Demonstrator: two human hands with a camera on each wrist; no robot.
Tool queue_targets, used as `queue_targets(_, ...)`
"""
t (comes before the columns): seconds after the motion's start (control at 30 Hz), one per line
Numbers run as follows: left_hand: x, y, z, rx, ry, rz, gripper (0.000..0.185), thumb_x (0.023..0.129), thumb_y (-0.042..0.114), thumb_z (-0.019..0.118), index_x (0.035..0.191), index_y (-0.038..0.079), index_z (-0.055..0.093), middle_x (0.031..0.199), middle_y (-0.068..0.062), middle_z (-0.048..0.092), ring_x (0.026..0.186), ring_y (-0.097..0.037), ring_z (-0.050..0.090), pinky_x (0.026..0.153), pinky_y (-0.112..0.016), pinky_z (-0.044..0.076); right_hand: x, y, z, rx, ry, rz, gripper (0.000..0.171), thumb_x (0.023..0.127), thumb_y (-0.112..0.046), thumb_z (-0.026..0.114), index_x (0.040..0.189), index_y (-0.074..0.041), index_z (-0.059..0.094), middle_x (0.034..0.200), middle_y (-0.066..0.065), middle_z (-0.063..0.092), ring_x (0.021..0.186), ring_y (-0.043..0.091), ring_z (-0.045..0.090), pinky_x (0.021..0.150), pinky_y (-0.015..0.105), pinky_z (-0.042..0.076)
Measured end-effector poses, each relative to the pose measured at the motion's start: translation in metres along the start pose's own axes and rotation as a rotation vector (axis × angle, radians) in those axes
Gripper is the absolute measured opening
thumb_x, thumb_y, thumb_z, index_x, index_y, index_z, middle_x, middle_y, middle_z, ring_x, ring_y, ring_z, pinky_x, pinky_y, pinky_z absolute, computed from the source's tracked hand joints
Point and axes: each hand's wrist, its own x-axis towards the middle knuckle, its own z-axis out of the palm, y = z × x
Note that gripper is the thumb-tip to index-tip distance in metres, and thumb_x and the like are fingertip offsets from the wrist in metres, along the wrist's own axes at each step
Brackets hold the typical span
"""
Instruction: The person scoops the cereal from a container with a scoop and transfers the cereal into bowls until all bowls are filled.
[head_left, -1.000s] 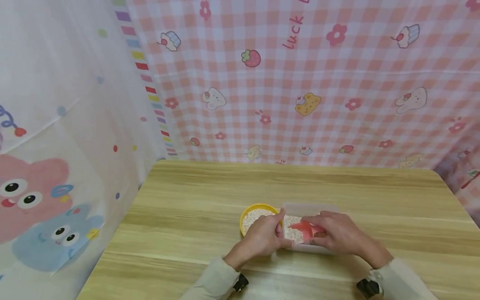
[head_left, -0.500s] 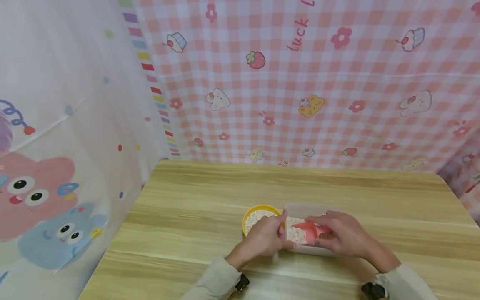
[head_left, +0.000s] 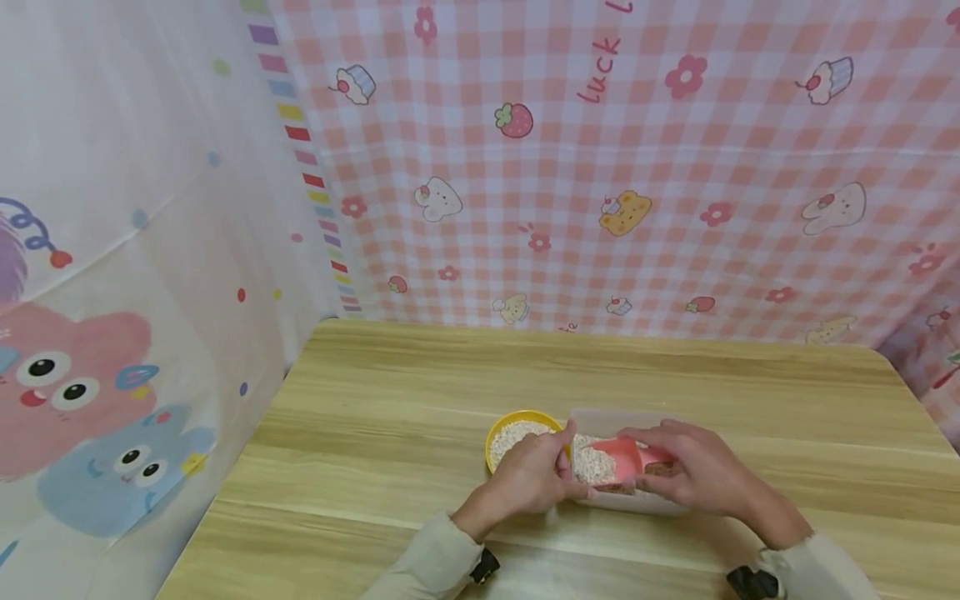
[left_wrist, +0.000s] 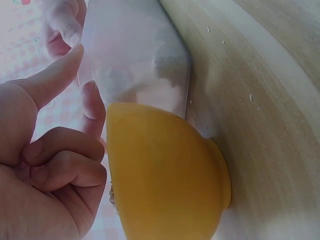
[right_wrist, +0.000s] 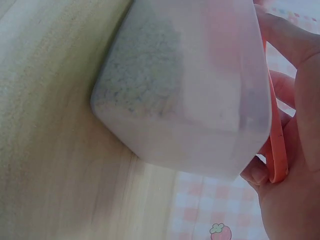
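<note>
A clear plastic container (head_left: 626, 500) of pale grain sits on the wooden table (head_left: 420, 375), right beside a yellow bowl (head_left: 517, 422) that also holds grain. My left hand (head_left: 562, 462) grips the container's left wall, thumb up along it and fingers curled. My right hand (head_left: 652, 458) holds a pink scoop (head_left: 618, 458) over the container, with grain in its mouth. The left wrist view shows the bowl (left_wrist: 165, 170) against the container (left_wrist: 135, 55). The right wrist view shows the container (right_wrist: 190, 85) from below and the scoop's edge (right_wrist: 277, 150).
A pink checked cloth (head_left: 637, 167) hangs behind the table and a white cartoon curtain (head_left: 112, 292) stands on the left. The table's left edge (head_left: 225, 483) runs near that curtain. Bare wood lies beyond the bowl and to the right.
The scoop has turned and lifted a little in my right hand, its open side now showing with grain in it. My left hand has stayed on the container.
</note>
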Motion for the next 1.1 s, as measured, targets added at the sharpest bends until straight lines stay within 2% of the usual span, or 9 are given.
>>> queue_targets(0.43, 0.001, -0.003, 0.003, -0.018, -0.004, 0.008, 0.094, 0.080, 0.034, 0.083, 0.153, 0.005, 0.033, 0.063, 0.015, 0.055, 0.054, 0.000, 0.047, 0.055, -0.017, 0.041, -0.005, 0.003, -0.001, 0.041, 0.050, 0.002, 0.055, 0.079, -0.032, 0.084, 0.128, -0.016, 0.067, 0.088, -0.016, 0.059, 0.068, 0.000, 0.042, 0.058, 0.020, 0.038)
queue_targets(0.73, -0.003, -0.003, 0.002, -0.058, 0.009, 0.035, 0.094, 0.080, 0.032, 0.083, 0.154, 0.005, 0.031, 0.064, 0.015, 0.056, 0.055, 0.000, 0.049, 0.055, -0.017, 0.042, -0.006, 0.005, 0.002, 0.046, 0.068, 0.018, 0.054, 0.079, -0.031, 0.084, 0.129, -0.018, 0.066, 0.095, -0.012, 0.064, 0.073, -0.001, 0.047, 0.062, 0.022, 0.042)
queue_targets(0.93, -0.004, -0.008, 0.003, -0.084, 0.063, 0.048, 0.089, 0.079, 0.032, 0.084, 0.152, 0.008, 0.038, 0.066, 0.017, 0.056, 0.054, 0.000, 0.046, 0.057, -0.018, 0.042, -0.007, 0.004, 0.003, 0.060, 0.084, 0.023, 0.054, 0.079, -0.033, 0.084, 0.128, -0.016, 0.067, 0.097, -0.008, 0.067, 0.075, 0.000, 0.049, 0.062, 0.022, 0.043)
queue_targets(1.1, -0.007, -0.012, -0.003, -0.113, 0.140, 0.060, 0.076, 0.080, 0.034, 0.084, 0.144, 0.010, 0.051, 0.074, 0.015, 0.057, 0.061, 0.000, 0.045, 0.072, -0.020, 0.045, -0.007, 0.004, 0.003, 0.065, 0.096, 0.039, 0.055, 0.079, -0.034, 0.084, 0.128, -0.016, 0.067, 0.105, -0.002, 0.070, 0.081, 0.002, 0.053, 0.066, 0.024, 0.046)
